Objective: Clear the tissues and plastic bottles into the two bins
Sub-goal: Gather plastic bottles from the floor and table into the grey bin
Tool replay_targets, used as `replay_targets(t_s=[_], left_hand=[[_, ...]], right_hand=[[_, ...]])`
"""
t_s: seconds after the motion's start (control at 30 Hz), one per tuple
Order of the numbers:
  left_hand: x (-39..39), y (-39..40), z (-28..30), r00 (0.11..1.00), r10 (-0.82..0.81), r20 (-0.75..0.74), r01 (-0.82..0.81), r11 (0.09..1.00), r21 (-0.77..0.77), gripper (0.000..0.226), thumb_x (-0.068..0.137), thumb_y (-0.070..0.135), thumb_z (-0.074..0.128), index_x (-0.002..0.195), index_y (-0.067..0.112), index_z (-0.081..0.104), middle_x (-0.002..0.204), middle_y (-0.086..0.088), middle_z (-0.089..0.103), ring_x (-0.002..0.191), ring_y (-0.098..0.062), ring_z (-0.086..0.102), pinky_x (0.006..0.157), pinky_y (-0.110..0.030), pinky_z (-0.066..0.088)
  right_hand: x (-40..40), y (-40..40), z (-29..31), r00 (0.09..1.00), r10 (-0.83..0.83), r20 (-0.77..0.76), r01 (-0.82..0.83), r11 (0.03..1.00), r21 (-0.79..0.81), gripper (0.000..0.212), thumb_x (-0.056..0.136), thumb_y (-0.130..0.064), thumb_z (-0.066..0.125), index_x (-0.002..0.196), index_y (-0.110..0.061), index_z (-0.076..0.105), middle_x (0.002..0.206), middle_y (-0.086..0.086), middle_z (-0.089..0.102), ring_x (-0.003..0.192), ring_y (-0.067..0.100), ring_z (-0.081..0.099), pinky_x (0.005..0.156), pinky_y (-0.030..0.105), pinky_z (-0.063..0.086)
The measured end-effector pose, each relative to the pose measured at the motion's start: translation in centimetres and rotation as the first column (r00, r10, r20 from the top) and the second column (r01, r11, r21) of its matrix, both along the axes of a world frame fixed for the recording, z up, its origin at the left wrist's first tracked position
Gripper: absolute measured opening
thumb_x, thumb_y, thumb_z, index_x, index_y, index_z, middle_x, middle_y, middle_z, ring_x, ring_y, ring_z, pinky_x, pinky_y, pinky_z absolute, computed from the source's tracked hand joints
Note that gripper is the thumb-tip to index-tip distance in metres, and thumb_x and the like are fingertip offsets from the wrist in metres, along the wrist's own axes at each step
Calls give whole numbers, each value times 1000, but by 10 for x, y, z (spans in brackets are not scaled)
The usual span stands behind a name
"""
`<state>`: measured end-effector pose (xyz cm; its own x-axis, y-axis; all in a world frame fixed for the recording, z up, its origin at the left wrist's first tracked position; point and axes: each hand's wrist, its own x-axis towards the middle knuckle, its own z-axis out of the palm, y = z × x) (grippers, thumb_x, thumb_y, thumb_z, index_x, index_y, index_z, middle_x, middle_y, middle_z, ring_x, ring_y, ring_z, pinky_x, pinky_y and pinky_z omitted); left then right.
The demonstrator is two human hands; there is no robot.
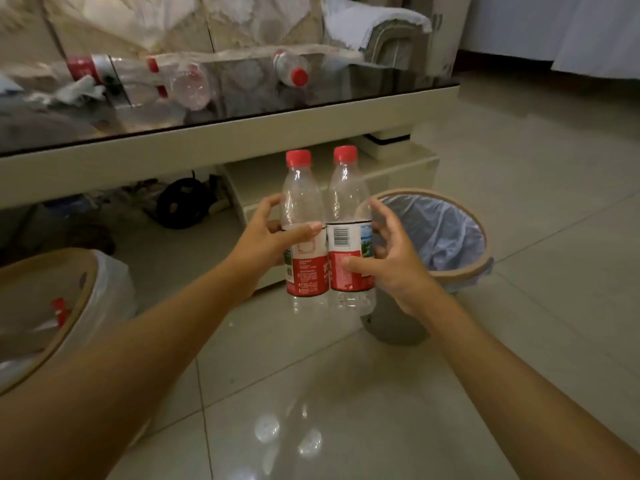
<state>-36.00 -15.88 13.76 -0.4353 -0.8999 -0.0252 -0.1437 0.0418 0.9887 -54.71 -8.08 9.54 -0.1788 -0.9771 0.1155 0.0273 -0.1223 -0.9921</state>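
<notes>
Mid-carry, clear of the table [221, 131]: left hand [263, 242] gripping one bottle [304, 237], right hand [388, 258] gripping another bottle [349, 233], both upright, side by side between the bins; next, probably, swinging both over one bin [460, 268] and letting go.

Low coffee table [263, 128], cream frame, dark glossy glass top. Beneath it a lower shelf [332, 174] and a black rounded object [181, 204], unidentifiable. Sofa [214, 22] behind, pale patterned upholstery, white cloth [367, 20] over its armrest. Floor [346, 393] of glossy light tiles.
</notes>
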Motion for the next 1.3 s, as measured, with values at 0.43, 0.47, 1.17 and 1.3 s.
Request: replay_targets(t_s=[0.43, 0.47, 1.17, 1.3], left_hand=[[-116, -51, 30, 989, -21, -146, 4, 993, -115, 69, 77, 30, 74, 135, 31, 36, 119, -1, 61, 96, -14, 66, 65, -24, 55], [-123, -52, 26, 986, -12, -168, -6, 994, -109, 66, 78, 30, 74, 133, 32, 37, 121, -1, 60, 98, -16, 65, 67, -26, 56], [-151, -50, -53, 985, 88, 146, -86, 996, -23, 116, 61, 28, 86, 147, 38, 9, 137, 1, 47, 133, -28, 36, 101, -59, 39], [-130, -46, -49, 990, 85, 109, -83, 996, -19, 104, 71, 24, 81, 149, 26, 13, 133, -1, 50, 129, -24, 41, 101, -43, 39]], right_hand=[[-85, -45, 42, 954, -275, -121, 250, 950, -188, 92, 73, -2, 78, 143, -36, 28, 132, -6, 45, 109, 10, 57, 76, 23, 56], [-90, -46, 35, 945, -300, -134, 274, 945, -179, 92, 72, -3, 79, 142, -36, 28, 133, -6, 45, 111, 11, 56, 78, 25, 55], [-121, -54, -28, 914, -383, -134, 403, 896, 185, 85, 78, 2, 71, 146, -24, 27, 131, 2, 51, 114, 20, 51, 90, 38, 49], [-109, -47, -20, 931, -358, -71, 363, 927, 89, 74, 80, 8, 68, 142, -17, 36, 124, 3, 55, 108, 17, 55, 79, 22, 48]])
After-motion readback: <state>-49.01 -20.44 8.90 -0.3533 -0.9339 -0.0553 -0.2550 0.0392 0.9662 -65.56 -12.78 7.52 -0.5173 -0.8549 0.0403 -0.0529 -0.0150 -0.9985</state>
